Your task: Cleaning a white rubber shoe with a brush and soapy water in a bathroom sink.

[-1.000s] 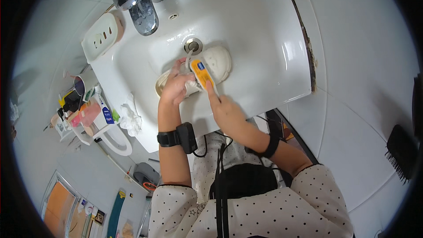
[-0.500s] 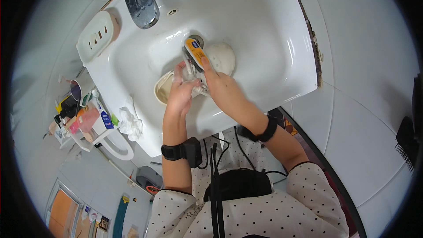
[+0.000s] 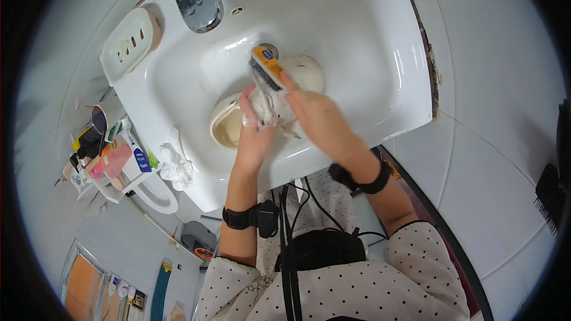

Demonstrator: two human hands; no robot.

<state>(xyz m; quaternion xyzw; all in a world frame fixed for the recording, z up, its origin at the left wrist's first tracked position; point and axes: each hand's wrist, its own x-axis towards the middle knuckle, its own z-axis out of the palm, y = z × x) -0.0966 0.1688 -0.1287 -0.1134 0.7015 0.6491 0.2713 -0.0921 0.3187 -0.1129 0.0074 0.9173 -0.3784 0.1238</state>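
Note:
A cream-white shoe (image 3: 225, 126) lies in the white washbasin (image 3: 363, 53). Its hollow heel end is at the left, and a rounded white part (image 3: 308, 72), apparently its toe, shows beyond my right hand. My left hand (image 3: 259, 134) is closed at the shoe's middle, with foamy white shoelaces (image 3: 262, 100) between its fingers. A loose lace end hangs by the wrist. In my right hand (image 3: 318, 113) is a yellow-and-white scrubbing brush (image 3: 269, 64), its dark bristles turned toward the laces. My forefinger lies along the brush's back.
A chrome faucet (image 3: 199, 3) overhangs the basin's back left, with the drain (image 3: 269, 50) below. On the left rim sit a white soap dish (image 3: 128, 41) and a crumpled white cloth (image 3: 176, 163). A cluttered shelf (image 3: 113, 160) stands further left. Black cords (image 3: 315, 199) hang before me.
My left hand has shifted right and turned over the laces. The brush has tilted, with more bristles showing, and my right forearm has moved slightly right.

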